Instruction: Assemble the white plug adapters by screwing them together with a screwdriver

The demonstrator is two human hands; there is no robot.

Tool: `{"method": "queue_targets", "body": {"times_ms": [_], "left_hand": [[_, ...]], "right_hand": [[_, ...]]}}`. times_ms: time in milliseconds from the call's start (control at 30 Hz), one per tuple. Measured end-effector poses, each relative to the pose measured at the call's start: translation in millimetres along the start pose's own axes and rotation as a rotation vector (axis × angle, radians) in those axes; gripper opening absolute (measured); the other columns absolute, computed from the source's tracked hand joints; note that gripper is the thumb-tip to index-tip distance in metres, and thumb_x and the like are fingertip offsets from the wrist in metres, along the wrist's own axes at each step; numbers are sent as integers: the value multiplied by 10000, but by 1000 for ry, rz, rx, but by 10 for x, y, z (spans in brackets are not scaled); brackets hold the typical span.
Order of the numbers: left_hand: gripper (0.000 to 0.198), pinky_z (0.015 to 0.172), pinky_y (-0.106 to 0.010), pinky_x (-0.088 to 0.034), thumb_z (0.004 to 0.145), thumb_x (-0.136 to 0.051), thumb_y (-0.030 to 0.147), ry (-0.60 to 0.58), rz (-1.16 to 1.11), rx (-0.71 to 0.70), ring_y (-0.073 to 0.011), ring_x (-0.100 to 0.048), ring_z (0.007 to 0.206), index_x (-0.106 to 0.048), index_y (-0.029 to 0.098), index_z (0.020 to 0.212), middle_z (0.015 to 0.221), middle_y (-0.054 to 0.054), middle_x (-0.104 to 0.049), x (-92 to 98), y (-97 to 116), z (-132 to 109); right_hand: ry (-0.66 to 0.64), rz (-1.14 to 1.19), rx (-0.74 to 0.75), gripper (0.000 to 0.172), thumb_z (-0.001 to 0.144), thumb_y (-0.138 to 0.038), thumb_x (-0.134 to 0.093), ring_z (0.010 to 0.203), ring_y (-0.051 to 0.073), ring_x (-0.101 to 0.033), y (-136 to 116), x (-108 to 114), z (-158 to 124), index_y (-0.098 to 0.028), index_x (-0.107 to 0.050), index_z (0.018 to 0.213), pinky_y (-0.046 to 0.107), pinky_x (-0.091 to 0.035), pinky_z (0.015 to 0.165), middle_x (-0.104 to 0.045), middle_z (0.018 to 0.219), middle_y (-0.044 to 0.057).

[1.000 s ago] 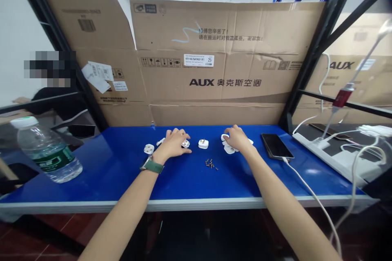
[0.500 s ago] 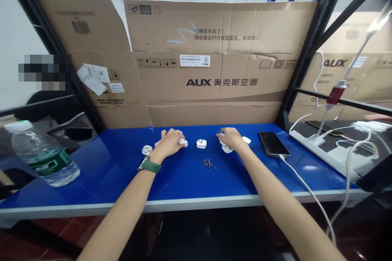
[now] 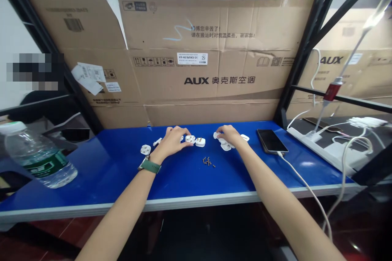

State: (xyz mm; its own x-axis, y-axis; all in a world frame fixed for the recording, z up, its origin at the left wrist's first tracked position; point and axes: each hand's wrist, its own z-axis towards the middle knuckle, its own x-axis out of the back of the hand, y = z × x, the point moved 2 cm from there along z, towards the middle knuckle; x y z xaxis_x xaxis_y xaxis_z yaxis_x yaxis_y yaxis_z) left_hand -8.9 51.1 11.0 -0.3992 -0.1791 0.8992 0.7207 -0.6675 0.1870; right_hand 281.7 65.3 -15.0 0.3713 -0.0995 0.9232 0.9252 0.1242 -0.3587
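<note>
My left hand, with a green watch strap at the wrist, grips a small white plug housing between thumb and fingers. That housing sits right beside a white plug with metal pins pointing up. Another round white housing lies left of the wrist, and further white pieces are partly hidden by the hand. My right hand has its fingers closed on a white plastic piece at the edge of a group of white covers. Several small brass-coloured screws lie between the hands.
A phone with a charging cable lies on the blue tabletop, near a white power strip. A water bottle stands at the left. A cardboard sheet closes off the back. A person is at the far left.
My left hand has brought the white housing rightward, up beside the pinned plug. My right hand has shifted slightly over the white covers. The whole view has moved a little.
</note>
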Motion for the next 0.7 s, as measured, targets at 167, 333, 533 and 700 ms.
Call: {"method": "queue_targets", "body": {"times_ms": [167, 333, 533, 700], "left_hand": [[371, 979, -398, -328, 822, -773, 520, -14, -36, -92, -255, -612, 1081, -671, 254, 1060, 1110, -26, -724, -23, 77, -7], [365, 979, -402, -343, 838, -763, 519, -25, -32, -120, -251, -616, 1051, -673, 255, 1073, 1086, -35, -718, -68, 115, -20], [348, 986, -408, -374, 890, -701, 509, -41, -42, -138, -259, -615, 1069, -684, 274, 1146, 1106, -48, -719, -62, 158, -25], [298, 983, -418, -396, 950, -619, 464, -29, -62, -151, -257, -618, 1075, -667, 254, 1156, 1164, -52, -722, -32, 211, -34]], "right_hand": [[8, 12, 50, 307, 936, -442, -659, 1091, 240, -685, -80, -33, -19, -219, -784, 1107, 270, -486, 870, -764, 1111, 103], [26, -41, 82, 386, 839, -411, -773, 1165, 289, -632, -144, -101, -6, -211, -734, 1167, 314, -479, 901, -725, 1168, 125], [76, 23, 139, 409, 917, -328, -658, 1171, 272, -627, -267, -25, -99, -194, -668, 1304, 335, -455, 980, -707, 1209, 137], [227, 648, 289, 360, 992, -415, -495, 945, 186, -639, -392, 226, -224, -227, -704, 1216, 294, -485, 858, -731, 1112, 55]]}}
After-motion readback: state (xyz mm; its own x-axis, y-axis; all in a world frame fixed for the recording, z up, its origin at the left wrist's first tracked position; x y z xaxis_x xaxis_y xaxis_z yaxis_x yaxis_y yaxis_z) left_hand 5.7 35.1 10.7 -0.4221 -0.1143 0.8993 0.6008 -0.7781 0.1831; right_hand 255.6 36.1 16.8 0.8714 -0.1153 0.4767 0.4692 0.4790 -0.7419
